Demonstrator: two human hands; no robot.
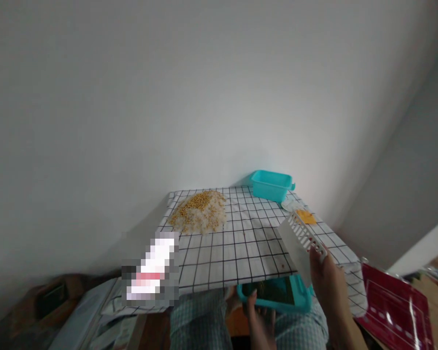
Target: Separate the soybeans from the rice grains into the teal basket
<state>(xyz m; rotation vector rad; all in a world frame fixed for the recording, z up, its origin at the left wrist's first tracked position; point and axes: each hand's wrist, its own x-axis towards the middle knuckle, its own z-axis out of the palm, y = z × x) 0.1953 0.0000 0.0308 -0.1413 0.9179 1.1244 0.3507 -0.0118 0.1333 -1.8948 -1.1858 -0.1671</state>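
Observation:
Low in the view, at the table's front edge, my left hand (254, 311) is closed on the near rim of a turquoise plastic tub (302, 302), its thumb over the edge. The tub is held above the lap, and its inside looks dark green; what lies in it is too dim to make out. To the right, my right hand (323, 272) grips the lower end of a white plastic panel with a slotted edge (294, 243). That panel is tilted, with its lower part just over the tub's right end.
A heap of yellow grains and whitish flakes (199, 212) lies on the checked tablecloth (241, 253). At the back right stands another turquoise tub (272, 184), near an orange-yellow flat piece (306, 217). A dark red packet (396, 306) is right of the table; a blurred-out bright object (153, 267) is left.

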